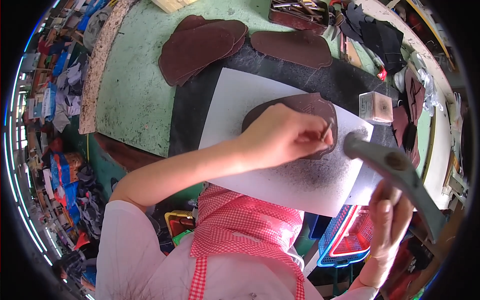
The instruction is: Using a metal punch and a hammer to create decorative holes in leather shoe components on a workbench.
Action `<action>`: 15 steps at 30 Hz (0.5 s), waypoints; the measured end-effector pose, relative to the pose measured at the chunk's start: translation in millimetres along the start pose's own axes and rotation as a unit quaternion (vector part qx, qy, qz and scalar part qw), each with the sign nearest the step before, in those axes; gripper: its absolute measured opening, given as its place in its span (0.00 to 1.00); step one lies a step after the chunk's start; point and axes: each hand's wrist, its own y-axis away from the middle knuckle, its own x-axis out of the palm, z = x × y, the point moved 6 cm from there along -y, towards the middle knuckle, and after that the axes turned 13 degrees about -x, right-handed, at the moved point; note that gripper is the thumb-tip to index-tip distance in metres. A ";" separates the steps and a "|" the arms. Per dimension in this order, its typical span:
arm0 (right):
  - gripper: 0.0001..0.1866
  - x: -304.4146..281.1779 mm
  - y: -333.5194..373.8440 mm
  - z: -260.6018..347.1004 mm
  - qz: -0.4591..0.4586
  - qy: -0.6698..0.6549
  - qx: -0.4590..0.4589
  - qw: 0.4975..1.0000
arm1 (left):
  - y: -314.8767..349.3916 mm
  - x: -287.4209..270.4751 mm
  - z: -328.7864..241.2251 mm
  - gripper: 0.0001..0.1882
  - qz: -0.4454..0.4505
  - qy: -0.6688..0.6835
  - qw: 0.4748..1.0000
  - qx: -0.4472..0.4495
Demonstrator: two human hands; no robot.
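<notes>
Hammer: grey metal head with a pale wooden handle (pixel 403 176), nearest the camera; it appears raised over the sheet's right edge, apart from the tool.
Right hand: (pixel 387 215) fingers closed round the handle below the head, a short grip that probably favours control over force.
Left hand: (pixel 282 132) thumb and fingertips pinched together on the tool; the hand lies over the leather, perhaps steadying it too.
Tool: slim metal rod (pixel 327 132), mostly hidden by fingers; whether its tip touches the leather cannot be told.
Leather: dark brown piece with curved outline (pixel 320 111), under the left hand, flat on the sheet; a dotted patch shows on it.
Sheet: white, stiff-looking, black-speckled (pixel 230 105), seemingly a backing to take blows.
Mat: large black slab (pixel 187 120) beneath the sheet, likely guarding the table.
Spare pieces: fanned dark brown leather stack (pixel 200 47) and single dark brown piece (pixel 292 47), beyond the sheet, presumably out of the hammer's way.
Tin: dark red rectangular box of metal rods (pixel 300 12), at the far side.
Table: worn pale green surface (pixel 140 75) under everything.
</notes>
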 end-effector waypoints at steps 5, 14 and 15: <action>0.17 -36.2 -22.3 -37.3 0.244 -0.199 -0.078 0.946 | 2.4 1.9 -12.0 0.07 0.014 -0.036 0.998 0.043; 0.18 -24.8 2.3 -19.4 0.076 -0.352 0.028 0.932 | 9.2 -6.7 5.6 0.08 -0.003 0.030 0.999 -0.012; 0.16 -21.5 -16.0 -6.5 0.321 -0.321 0.014 0.891 | 3.7 -2.0 -3.3 0.07 0.009 0.013 1.000 0.015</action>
